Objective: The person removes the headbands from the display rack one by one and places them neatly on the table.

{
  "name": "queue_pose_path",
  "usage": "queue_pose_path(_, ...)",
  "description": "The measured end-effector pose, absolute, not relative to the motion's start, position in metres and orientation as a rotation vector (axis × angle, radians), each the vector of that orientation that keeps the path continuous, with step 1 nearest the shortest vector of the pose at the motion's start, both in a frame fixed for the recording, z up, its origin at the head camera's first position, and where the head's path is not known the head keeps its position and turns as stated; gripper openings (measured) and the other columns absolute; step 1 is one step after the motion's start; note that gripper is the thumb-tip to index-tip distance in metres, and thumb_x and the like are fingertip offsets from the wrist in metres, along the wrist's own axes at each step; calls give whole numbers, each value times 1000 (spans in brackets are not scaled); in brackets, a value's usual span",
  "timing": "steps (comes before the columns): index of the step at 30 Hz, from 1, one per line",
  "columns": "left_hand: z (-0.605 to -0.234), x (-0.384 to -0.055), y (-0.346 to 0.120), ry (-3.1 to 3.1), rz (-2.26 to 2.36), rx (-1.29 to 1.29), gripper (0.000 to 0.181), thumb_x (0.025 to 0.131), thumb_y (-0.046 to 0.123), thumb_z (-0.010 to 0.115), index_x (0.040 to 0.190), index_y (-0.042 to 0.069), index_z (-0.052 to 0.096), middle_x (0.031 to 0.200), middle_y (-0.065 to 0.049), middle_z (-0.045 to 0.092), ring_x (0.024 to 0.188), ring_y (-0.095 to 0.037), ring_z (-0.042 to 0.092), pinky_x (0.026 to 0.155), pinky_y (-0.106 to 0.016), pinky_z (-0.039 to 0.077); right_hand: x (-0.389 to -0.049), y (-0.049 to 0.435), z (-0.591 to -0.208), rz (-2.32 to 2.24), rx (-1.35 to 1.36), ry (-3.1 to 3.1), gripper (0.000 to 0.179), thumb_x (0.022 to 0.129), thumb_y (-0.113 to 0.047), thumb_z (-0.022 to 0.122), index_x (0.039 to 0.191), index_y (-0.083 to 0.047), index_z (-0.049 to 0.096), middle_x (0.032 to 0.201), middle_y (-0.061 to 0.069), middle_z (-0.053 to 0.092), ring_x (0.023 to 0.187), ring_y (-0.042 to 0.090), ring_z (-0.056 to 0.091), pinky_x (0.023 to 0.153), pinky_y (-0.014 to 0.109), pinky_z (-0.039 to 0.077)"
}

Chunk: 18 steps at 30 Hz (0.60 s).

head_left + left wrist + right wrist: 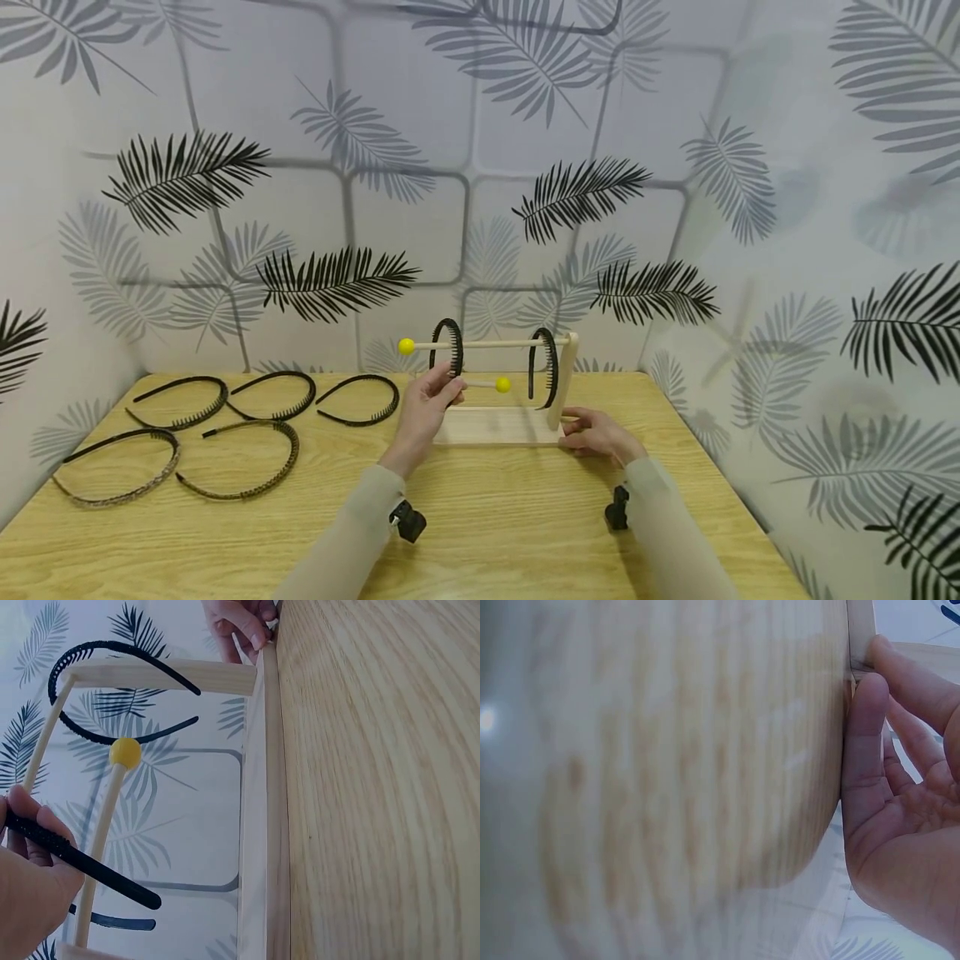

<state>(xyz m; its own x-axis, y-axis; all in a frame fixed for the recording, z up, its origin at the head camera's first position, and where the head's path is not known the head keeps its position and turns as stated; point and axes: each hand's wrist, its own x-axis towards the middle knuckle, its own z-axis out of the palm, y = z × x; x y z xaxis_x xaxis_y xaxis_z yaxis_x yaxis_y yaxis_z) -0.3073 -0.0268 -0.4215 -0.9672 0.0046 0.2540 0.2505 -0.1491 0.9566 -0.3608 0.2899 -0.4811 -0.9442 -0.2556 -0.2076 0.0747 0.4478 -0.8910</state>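
My left hand [429,407] pinches a black toothed headband [105,876] near one end, between thumb and fingers. That headband loops around the upper rod [498,343] of a wooden stand [498,427], close to the yellow ball [406,346] at the rod's left end. A second black headband [552,371] hangs on the same rod, beside the right post [566,383]. Below, a shorter rod ends in another yellow ball [502,384]; its left post is hidden behind my left hand in the head view. My right hand [596,435] grips the right end of the stand's base with thumb and fingers.
Several headbands lie on the wooden table [480,533] to the left, among them a black one [393,400] nearest the stand and a brown patterned one [288,467]. Leaf-patterned walls [405,225] enclose the table behind and at both sides.
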Motion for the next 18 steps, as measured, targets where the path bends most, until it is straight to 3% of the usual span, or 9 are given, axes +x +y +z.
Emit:
queue_pose_path(4, -422, -307, -34, -1936, -2235, -281, 43, 97, 5, 59, 140, 2, 52, 102, -17, 68, 79, -10, 63, 79, -20, 54, -362, 290, -482, -1497, -136, 2389, 69, 90, -4, 70, 150, -2, 36, 109, 12, 58, 80, 11, 58, 68, 24, 55)
queue_pose_path(8, -425, -308, -41, -1933, -2221, -274, 45, 97, 5, 59, 142, 3, 50, 107, -22, 66, 81, -11, 64, 80, -20, 55, -361, 290, -481, -1492, -128, 2387, 69, 90, -5, 70, 150, -2, 36, 110, 12, 58, 81, 11, 58, 68, 24, 55)
queue_pose_path(18, -427, -303, -60, -1971, -2237, -255, 45, 99, 10, 59, 143, 6, 50, 106, -11, 68, 83, -8, 65, 84, -23, 55, -362, 288, -485, -1506, -121, 2366, 69, 89, -5, 70, 150, -1, 36, 109, 12, 58, 81, 12, 59, 68, 24, 55)
